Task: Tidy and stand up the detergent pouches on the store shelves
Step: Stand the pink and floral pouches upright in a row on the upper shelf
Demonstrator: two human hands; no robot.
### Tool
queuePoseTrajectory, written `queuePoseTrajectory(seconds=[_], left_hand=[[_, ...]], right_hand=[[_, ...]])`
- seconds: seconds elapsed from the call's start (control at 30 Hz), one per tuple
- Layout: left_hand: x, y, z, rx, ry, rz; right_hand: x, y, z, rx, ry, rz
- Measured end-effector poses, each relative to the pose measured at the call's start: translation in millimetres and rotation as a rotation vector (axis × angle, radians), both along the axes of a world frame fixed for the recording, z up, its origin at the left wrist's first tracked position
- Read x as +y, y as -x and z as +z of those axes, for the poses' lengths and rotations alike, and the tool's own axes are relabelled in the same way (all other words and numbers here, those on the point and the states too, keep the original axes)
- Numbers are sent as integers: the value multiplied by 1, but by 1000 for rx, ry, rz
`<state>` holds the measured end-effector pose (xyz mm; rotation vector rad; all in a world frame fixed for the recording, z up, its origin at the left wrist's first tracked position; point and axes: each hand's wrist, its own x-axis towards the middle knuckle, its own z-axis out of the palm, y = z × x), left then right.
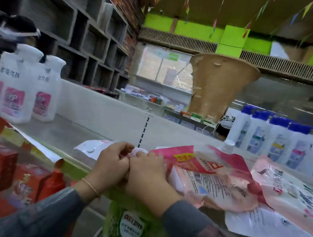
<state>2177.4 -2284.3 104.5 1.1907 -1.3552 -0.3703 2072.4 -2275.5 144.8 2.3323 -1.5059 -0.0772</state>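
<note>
A pink and white detergent pouch (pixel 210 177) lies flat on the metal shelf (pixel 60 133), its barcode side up. My left hand (pixel 111 163) and my right hand (pixel 149 179) are pressed together at its left end, fingers curled on the pouch's edge. A white pouch (pixel 90 148) lies flat just behind my left hand. Another pink pouch (pixel 284 186) lies flat at the right, overlapping a white one (pixel 266 227). A green pouch (pixel 128 223) stands below my wrists.
White bottles with pink labels (pixel 26 93) stand at the shelf's left. Blue-capped white bottles (pixel 278 139) line the right. Red boxes (pixel 2 168) and a red bottle (pixel 54 182) fill the lower shelf at the left. A white back panel (pixel 107 114) bounds the shelf.
</note>
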Motion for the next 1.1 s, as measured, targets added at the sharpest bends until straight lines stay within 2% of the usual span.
queuePoseTrajectory(seconds=[0.1, 0.3, 0.4, 0.5, 0.63, 0.83, 0.97, 1.03, 1.1], left_hand=[[-3, 4, 3, 55, 1, 37], [-14, 8, 19, -41, -62, 111], [-17, 10, 26, -80, -50, 124], [-21, 9, 30, -80, -42, 110], [-29, 4, 36, -27, 4, 109], [-30, 7, 43, -342, 280, 207], [-51, 2, 32, -486, 300, 358], [-61, 3, 28, -430, 286, 378], [-69, 3, 30, -295, 254, 335]], right_hand=[[-6, 1, -1, 11, -16, 22], [-13, 7, -8, 87, 6, 97], [-6, 5, -13, 191, 41, 202], [-3, 5, -11, 199, 106, 268], [-25, 11, 3, -19, 172, 283], [-35, 26, 27, -294, 261, 136], [-39, 37, 33, -571, 280, 39], [-39, 43, 35, -733, 279, 18], [-37, 50, 36, -942, 287, 9]])
